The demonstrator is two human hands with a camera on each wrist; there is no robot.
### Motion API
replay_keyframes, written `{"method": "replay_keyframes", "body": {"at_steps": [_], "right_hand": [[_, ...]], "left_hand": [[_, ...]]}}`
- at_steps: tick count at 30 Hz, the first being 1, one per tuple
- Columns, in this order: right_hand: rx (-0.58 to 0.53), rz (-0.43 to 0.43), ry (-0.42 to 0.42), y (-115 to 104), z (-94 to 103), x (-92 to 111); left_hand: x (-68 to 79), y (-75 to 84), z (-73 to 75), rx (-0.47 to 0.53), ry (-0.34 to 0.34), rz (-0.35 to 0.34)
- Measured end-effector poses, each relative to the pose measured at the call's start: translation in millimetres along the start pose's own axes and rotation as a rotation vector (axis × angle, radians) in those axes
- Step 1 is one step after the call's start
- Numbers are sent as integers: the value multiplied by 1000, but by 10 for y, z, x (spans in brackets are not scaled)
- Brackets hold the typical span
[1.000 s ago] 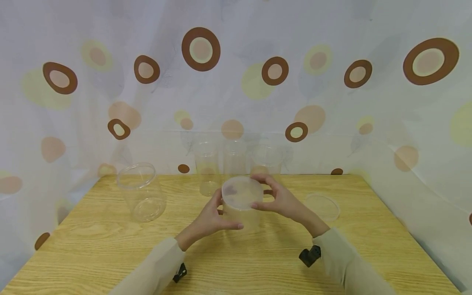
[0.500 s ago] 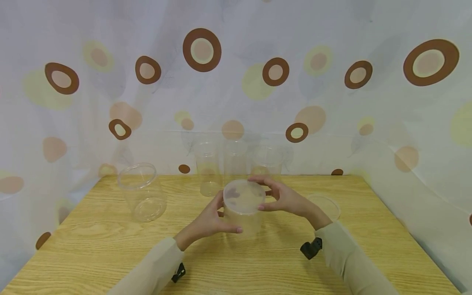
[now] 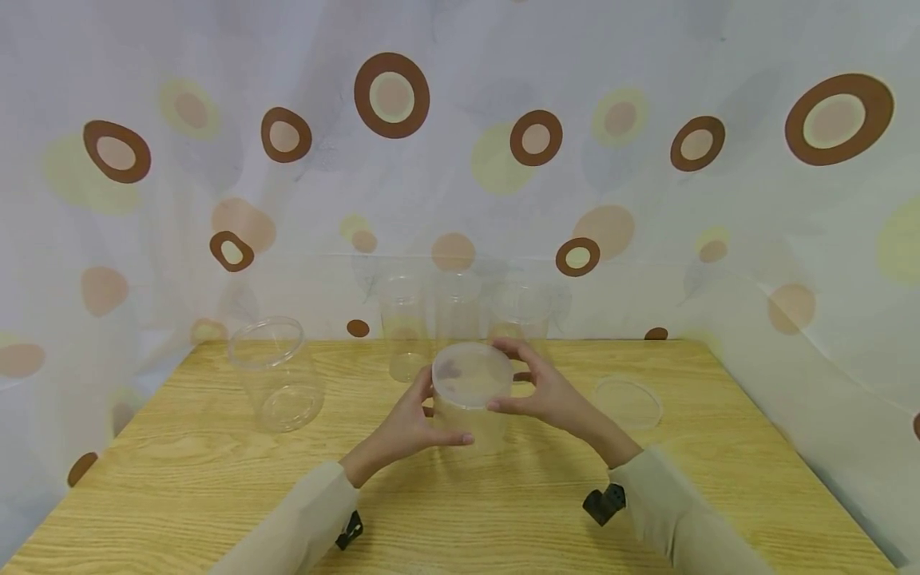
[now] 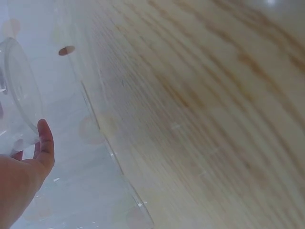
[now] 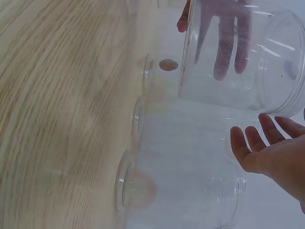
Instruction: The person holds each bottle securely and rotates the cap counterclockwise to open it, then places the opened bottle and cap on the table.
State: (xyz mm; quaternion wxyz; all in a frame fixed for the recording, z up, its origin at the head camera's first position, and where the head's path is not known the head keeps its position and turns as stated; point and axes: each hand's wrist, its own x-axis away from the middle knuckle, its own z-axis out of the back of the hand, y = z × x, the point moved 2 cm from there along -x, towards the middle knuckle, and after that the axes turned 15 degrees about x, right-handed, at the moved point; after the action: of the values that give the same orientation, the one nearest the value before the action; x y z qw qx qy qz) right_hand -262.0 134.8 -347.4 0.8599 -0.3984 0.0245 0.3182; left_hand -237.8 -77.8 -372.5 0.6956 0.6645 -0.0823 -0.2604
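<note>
Jar: a clear, round plastic jar (image 3: 470, 415) stands upright on the light wooden table (image 3: 180, 471), near its middle, between both hands.
Lid: a translucent round plastic lid (image 3: 470, 375) sits on the jar's mouth; whether it is fully seated I cannot tell.
Left hand: the left hand (image 3: 406, 427) grips the jar's side wall, fingers curled round it and thumb at the front; the right wrist view shows those fingers (image 5: 228, 43) through the clear wall.
Right hand: the right hand (image 3: 549, 391) is at the lid's rim, fingertips and thumb pinching its edge; in the right wrist view its fingers (image 5: 257, 145) look spread just beside the rim.
Progress: by my judgement the lid is placed, and only pressing or turning it tight remains for this jar.
Left to do: 1 open clear jar (image 3: 276, 371) stands at the left, and 1 loose clear lid (image 3: 628, 403) lies flat at the right.
Back row: 3 more clear jars (image 3: 460, 315) stand by the spotted curtain (image 3: 460, 160).
</note>
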Motion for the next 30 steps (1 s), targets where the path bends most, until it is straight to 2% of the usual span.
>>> {"method": "replay_keyframes", "body": {"at_steps": [4, 8, 17, 21, 26, 30], "right_hand": [[-3, -17, 2, -6, 1, -3], [-11, -1, -32, 15, 23, -15], [-161, 98, -228, 104, 109, -44], [-208, 120, -277, 123, 133, -57], [-223, 111, -263, 118, 141, -57], [-187, 103, -199, 98, 134, -46]], "left_hand": [[-1, 1, -5, 13, -3, -2], [4, 3, -6, 32, -17, -3], [27, 13, 14, 63, -110, -23], [29, 22, 15, 52, -122, -18], [21, 2, 19, 55, -111, -27], [-16, -157, 56, 38, -56, -32]]}}
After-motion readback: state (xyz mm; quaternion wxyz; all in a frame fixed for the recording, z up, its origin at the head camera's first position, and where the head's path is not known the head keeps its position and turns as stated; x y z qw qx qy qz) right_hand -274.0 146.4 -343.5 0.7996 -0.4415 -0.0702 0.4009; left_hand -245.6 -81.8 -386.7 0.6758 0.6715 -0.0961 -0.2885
